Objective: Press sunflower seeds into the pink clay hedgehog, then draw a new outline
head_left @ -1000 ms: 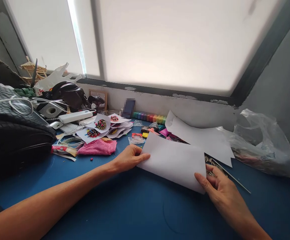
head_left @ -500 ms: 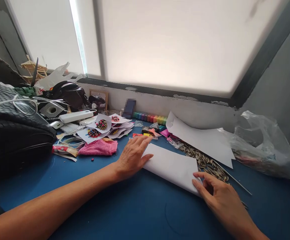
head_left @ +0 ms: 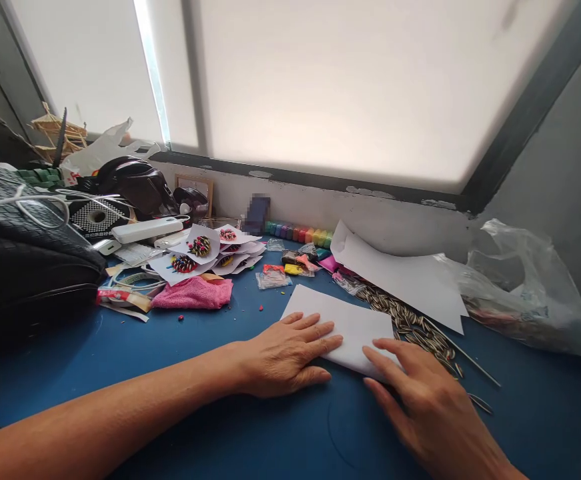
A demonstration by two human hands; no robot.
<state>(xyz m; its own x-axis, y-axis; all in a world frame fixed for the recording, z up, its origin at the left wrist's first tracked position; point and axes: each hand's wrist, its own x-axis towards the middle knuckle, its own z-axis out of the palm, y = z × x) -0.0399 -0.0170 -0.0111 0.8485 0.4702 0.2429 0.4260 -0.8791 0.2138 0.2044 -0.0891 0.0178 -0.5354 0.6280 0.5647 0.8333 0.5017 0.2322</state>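
Folded white paper (head_left: 353, 321), smooth with a rounded near edge, lies right of and below the frame's centre. The blue tabletop (head_left: 250, 440) leaves room toward the bottom edge. The left hand (head_left: 287, 353) spreads flat over its near-left part; the right hand (head_left: 423, 390), fingers parted, covers its near-right corner. Beyond lie ridged, striped seeds (head_left: 395, 312), partly hidden by a curled sheet (head_left: 403, 277); at far right, a crinkled bag (head_left: 550, 287) blurs its contents.
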